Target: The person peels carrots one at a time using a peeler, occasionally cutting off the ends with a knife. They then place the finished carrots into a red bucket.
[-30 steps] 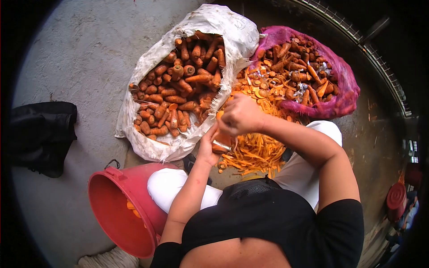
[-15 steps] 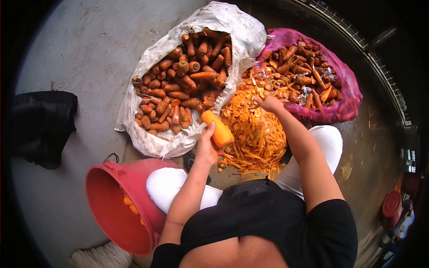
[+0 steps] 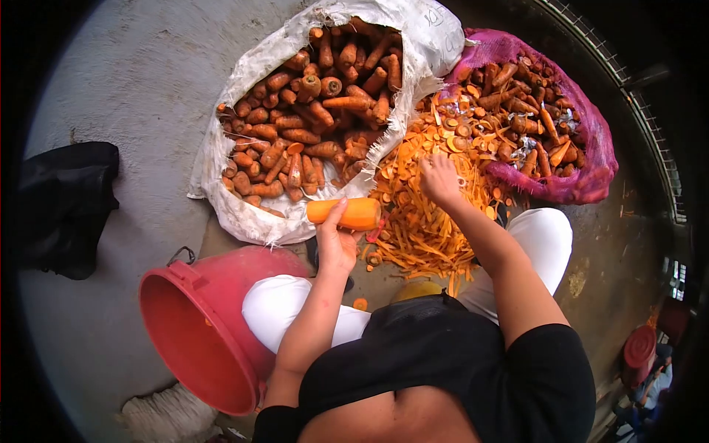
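A thick peeled carrot [image 3: 346, 214] lies almost level in my left hand [image 3: 337, 247], the thumb over its near side and the fingers behind it. Just below the carrot's right end is a small red object [image 3: 377, 232], mostly hidden. My right hand [image 3: 440, 179] is over the heap of orange peelings [image 3: 421, 235], fingers loosely apart and slightly blurred, with nothing visible in them. Directly beyond the carrot gapes a white sack [image 3: 251, 225] full of unpeeled carrots [image 3: 299, 136].
A pink mesh sack [image 3: 602, 159] at the right holds more carrots and cut ends. Left of my knee a red bucket [image 3: 199, 340] lies tipped toward the left. Black cloth [image 3: 70, 207] is at far left. Another person [image 3: 653, 384] is at the far right edge.
The carrot has turned from a steep slant to nearly level in my left hand. My right hand has drawn back slightly over the peelings. The camera view has shifted a little.
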Demonstrator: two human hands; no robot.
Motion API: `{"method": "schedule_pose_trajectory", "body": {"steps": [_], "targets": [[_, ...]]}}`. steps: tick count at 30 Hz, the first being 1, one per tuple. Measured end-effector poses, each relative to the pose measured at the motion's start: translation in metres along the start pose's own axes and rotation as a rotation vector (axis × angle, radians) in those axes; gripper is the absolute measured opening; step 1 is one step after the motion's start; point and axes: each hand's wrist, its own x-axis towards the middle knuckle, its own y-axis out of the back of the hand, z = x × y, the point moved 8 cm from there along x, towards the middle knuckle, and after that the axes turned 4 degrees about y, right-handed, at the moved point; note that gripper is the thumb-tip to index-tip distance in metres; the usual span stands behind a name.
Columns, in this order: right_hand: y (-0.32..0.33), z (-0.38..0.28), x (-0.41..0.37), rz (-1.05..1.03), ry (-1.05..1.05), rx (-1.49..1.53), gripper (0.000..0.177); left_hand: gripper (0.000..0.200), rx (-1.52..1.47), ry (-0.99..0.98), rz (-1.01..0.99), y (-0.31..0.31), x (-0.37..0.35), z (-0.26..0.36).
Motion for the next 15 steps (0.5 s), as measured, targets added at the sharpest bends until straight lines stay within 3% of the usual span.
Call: {"method": "schedule_pose_trajectory", "body": {"steps": [2, 4, 6, 8, 10, 15], "targets": [[-0.01, -0.046, -0.002, -0.12, 0.323, 0.09, 0.021, 0.034, -0.015, -0.02, 0.044, 0.006, 0.002, 0.002], [-0.035, -0.087, -0.012, -0.302, 0.411, 0.242, 0.021, 0.037, -0.026, -0.037, 0.084, 0.013, 0.005, 0.004], [-0.08, -0.111, -0.026, -0.555, 0.392, 0.251, 0.035, 0.039, -0.035, -0.049, 0.116, 0.02, 0.008, 0.006], [-0.112, -0.128, -0.037, -0.573, 0.38, 0.306, 0.05, 0.038, -0.06, -0.033, 0.159, 0.021, 0.006, 0.008], [-0.144, -0.129, -0.042, -0.746, 0.211, 0.436, 0.06, 0.038, -0.072, -0.026, 0.19, 0.02, 0.004, 0.012], [-0.161, -0.128, -0.035, -0.839, 0.002, 0.439, 0.059, 0.042, -0.087, -0.002, 0.183, 0.022, 0.004, 0.015]]}}
